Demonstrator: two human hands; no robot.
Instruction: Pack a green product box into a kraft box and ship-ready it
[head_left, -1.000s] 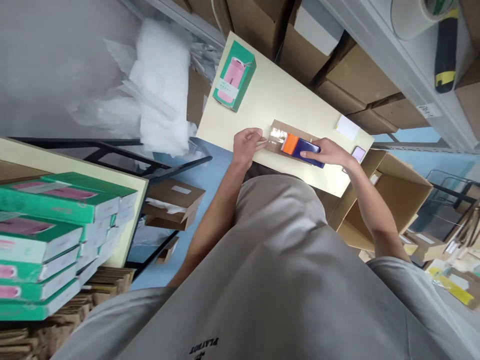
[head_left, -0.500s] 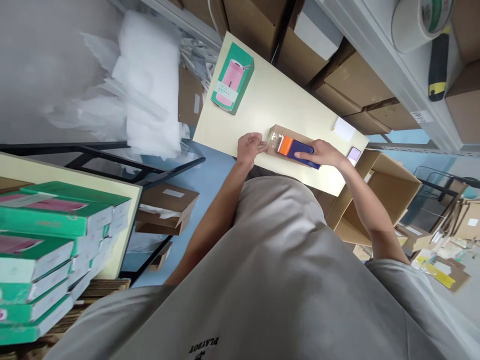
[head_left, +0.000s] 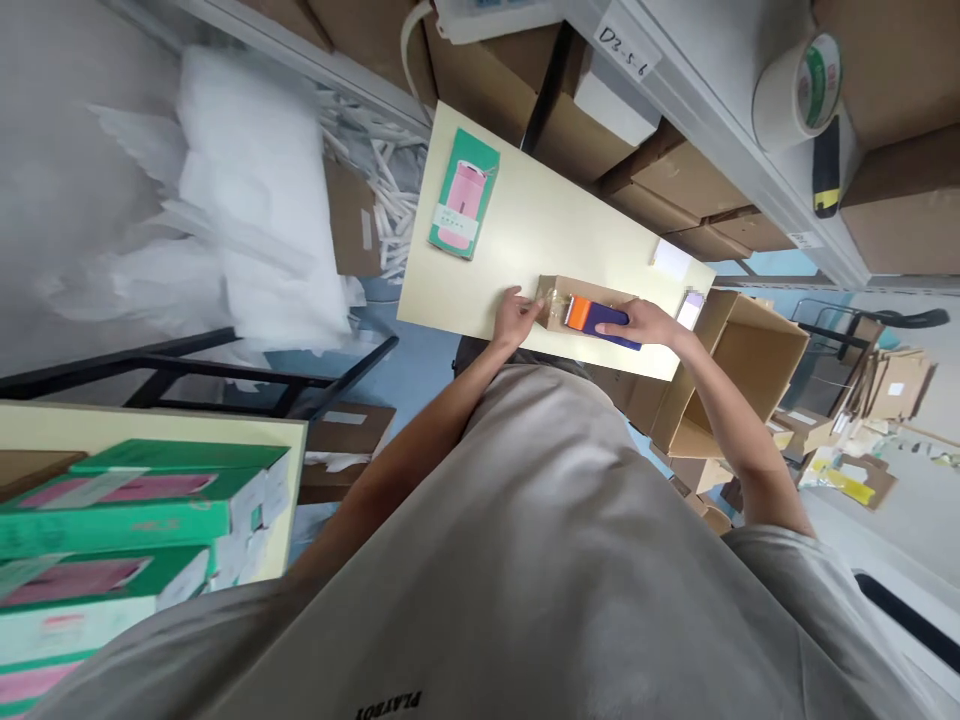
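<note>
My right hand [head_left: 646, 322] is wrapped round a dark blue and orange tape dispenser [head_left: 592, 317], which lies over the top of a small brown cardboard box [head_left: 553, 290]. The dispenser's toothed orange end points left, and shiny clear tape shows on the box near it. At the box's left end is my left hand [head_left: 516, 318], its fingers apart and the tips at or close to the cardboard. Both hands are over the pale yellow tabletop [head_left: 517, 220]. A green box with a pink tumbler picture [head_left: 461, 195] lies on the table's far left part.
A phone [head_left: 690, 308] and a white paper [head_left: 671, 258] lie at the table's right end. A large open carton [head_left: 750, 350] stands beyond it. Several green boxes [head_left: 150, 500] are stacked lower left. A shelf [head_left: 720, 120] holds a tape roll [head_left: 799, 90] and a utility knife [head_left: 826, 170].
My left hand has opened from a pinch, its fingers spreading by the box end. The right hand keeps the dispenser over the box. The camera view has shifted.
</note>
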